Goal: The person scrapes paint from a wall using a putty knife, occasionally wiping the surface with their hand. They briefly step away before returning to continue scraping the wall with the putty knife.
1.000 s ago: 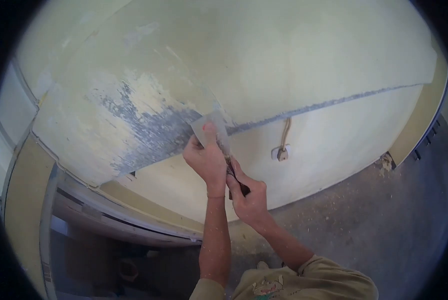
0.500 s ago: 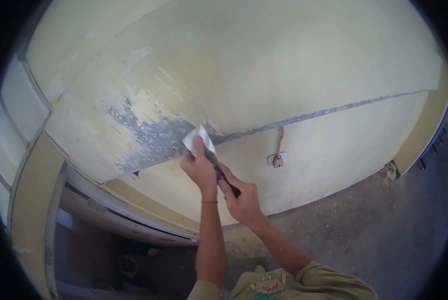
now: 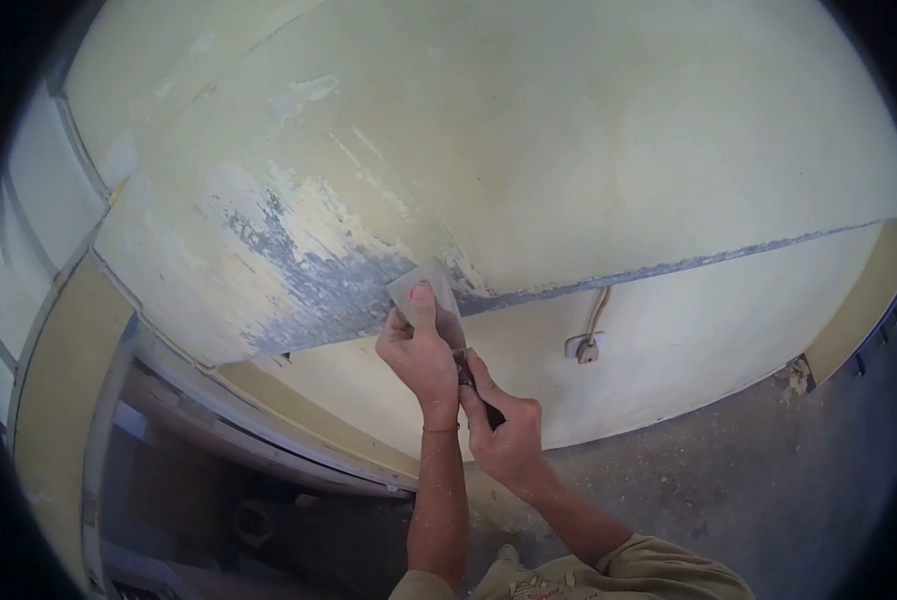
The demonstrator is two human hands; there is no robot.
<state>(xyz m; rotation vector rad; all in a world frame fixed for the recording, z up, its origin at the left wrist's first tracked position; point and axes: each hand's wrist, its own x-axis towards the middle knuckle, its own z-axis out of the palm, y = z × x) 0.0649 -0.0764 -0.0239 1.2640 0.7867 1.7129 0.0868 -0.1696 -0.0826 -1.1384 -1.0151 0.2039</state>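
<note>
A scraper [image 3: 446, 308] with a broad, flat metal blade and a dark handle lies against the painted wall [image 3: 569, 150]. My left hand [image 3: 421, 360] grips the blade, its thumb pressed flat on the face and the fingers curled behind. Around the handle, my right hand [image 3: 507, 425] is closed, just below and right of the left one. The blade's edge meets a rough grey patch [image 3: 339, 290] where the paint is off. Ragged pale flecks of paint surround that patch.
A grey stripped line [image 3: 669, 265] runs right from the patch. Below it, a wall socket [image 3: 586, 348] has a cable going up. Pale flakes dot the grey floor [image 3: 659, 480]. At left stand a yellowish frame [image 3: 54, 390] and a dark recess [image 3: 189, 470].
Both hands and the scraper sit slightly lower and farther right in view, as does the whole wall. The blade remains at the lower right of the grey patch.
</note>
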